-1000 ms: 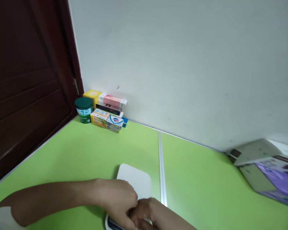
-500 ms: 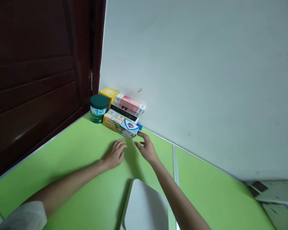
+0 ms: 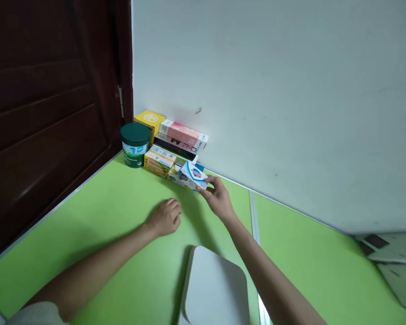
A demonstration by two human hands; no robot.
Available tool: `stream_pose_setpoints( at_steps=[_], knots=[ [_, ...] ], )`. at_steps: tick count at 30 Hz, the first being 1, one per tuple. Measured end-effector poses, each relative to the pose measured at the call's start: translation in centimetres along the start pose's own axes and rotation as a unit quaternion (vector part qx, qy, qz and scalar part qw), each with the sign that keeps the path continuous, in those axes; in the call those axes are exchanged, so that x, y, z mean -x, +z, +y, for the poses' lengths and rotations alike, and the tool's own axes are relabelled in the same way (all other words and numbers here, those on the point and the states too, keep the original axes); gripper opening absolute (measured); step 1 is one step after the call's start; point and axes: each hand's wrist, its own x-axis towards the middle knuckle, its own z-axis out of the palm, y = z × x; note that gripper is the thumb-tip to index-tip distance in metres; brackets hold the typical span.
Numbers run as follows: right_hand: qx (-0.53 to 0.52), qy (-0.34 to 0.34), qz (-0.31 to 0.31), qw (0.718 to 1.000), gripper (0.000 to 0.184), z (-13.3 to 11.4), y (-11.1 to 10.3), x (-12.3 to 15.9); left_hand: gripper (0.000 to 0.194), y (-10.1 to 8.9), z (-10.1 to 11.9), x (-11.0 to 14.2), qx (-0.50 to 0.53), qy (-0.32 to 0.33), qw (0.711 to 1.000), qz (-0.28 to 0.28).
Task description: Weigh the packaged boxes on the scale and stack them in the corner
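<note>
My right hand (image 3: pixel 219 197) reaches to the far side of the green table (image 3: pixel 98 216) and grips a small white and blue box (image 3: pixel 192 175), tilted up off the pile. My left hand (image 3: pixel 164 217) rests on the table a little in front of the pile, its fingers loosely curled with nothing in them. The pile against the wall holds a dark green round tub (image 3: pixel 135 144), a yellow box (image 3: pixel 149 121), a pink and white long box (image 3: pixel 183 134) on a black one, and an orange and yellow box (image 3: pixel 159 161).
A white flat scale (image 3: pixel 215 291) lies near the table's front edge between my arms. A dark brown door (image 3: pixel 43 104) stands to the left. Printed cardboard packaging (image 3: pixel 392 255) lies at the right. A metal seam (image 3: pixel 256 225) splits the table top.
Both hands left the scale and stretched toward the pile. My right hand then closed on the white and blue box and tilted it up. The view swung left.
</note>
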Motion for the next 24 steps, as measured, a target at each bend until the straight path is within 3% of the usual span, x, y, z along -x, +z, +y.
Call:
stream_pose_setpoints(
  at_steps=[3,6,9,11,16,20,24],
  knots=[
    [-0.049,0.035,-0.001,0.998,0.038,-1.0,-3.4,6.7,0.016,0.1,0.0,-0.1,-0.005,0.0,1.0,-0.002],
    [-0.017,0.057,-0.024,0.998,0.031,-1.7,-6.2,14.6,0.017,0.2,-0.1,-0.2,-0.009,0.003,1.0,-0.004],
    [0.036,0.087,-0.039,0.995,0.023,-1.7,-7.1,21.0,0.018,0.2,-0.1,-0.4,-0.014,0.012,1.0,-0.008],
    [0.07,0.101,-0.055,0.991,0.019,-1.5,-7.1,23.5,0.018,0.1,-0.1,-0.6,-0.021,0.017,1.0,-0.009],
    [0.157,0.053,-0.087,0.982,0.033,-2.0,-7.5,24.5,0.018,-0.2,-0.2,-0.8,-0.036,0.029,0.999,-0.005],
    [0.185,-0.006,-0.134,0.974,0.028,-3.7,-7.5,23.4,0.017,-0.5,-0.5,-0.7,-0.039,0.044,0.998,0.006],
    [0.228,-0.093,-0.2,0.948,0.037,-3.9,-6.4,21.7,0.012,-0.5,-1.1,-0.9,-0.039,0.069,0.996,0.031]
  ],
)
